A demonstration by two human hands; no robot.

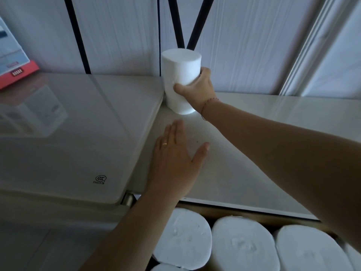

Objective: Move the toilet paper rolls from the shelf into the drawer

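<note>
A white toilet paper roll (pixel 180 75) stands upright at the back of the pale shelf top (pixel 254 153), by the wall. My right hand (pixel 197 89) grips its right side, thumb across the front and fingers round the back. My left hand (pixel 173 159) lies flat with straight fingers on the shelf top, nearer to me and below the roll. Under the shelf's front edge the open drawer (pixel 244 211) holds several white rolls (pixel 242 247) standing on end, packed side by side.
A glossy raised glass-topped surface (pixel 74 133) lies to the left of the shelf, with a red and white box (pixel 13 63) at its far left corner. Black rods (pixel 197 24) lean against the white wall behind the roll. A window frame (pixel 304 51) rises at right.
</note>
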